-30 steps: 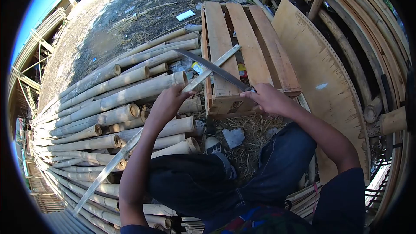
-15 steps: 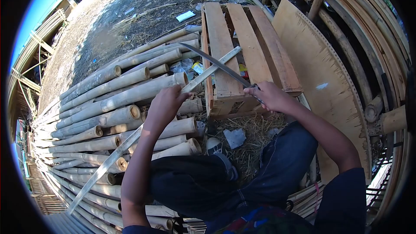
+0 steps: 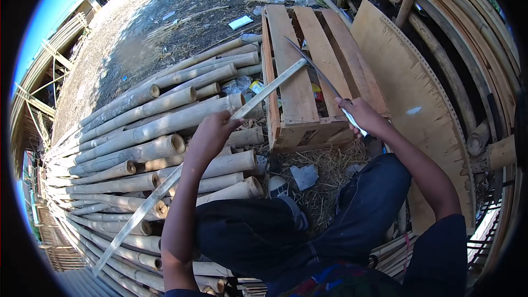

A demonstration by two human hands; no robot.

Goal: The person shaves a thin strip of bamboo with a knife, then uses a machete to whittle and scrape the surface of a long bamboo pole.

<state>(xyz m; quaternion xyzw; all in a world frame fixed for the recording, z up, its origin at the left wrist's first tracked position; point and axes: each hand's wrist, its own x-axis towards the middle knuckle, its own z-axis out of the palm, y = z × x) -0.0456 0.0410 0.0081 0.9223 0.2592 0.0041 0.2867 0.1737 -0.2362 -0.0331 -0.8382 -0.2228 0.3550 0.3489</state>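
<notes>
My left hand (image 3: pixel 212 135) is closed round a long pale bamboo strip (image 3: pixel 140 215), which runs from the lower left up to a wooden crate (image 3: pixel 294 82). The strip's upper end lies over the crate's slats. In my right hand (image 3: pixel 360 116) is the handle of a long dark blade (image 3: pixel 318 70). The blade slants up and left above the crate, its edge close to the strip's tip; whether they touch, I cannot tell.
Stacked bamboo poles (image 3: pixel 159 124) fill the left side. A plywood sheet (image 3: pixel 415 110) leans right of the crate. My bent knees are below, with a grey stone (image 3: pixel 304 177) and dry straw between them and the crate.
The blade has swung from crossing over the strip to a steeper slant beside its tip. My right hand has moved slightly right and up. The view has shifted a little.
</notes>
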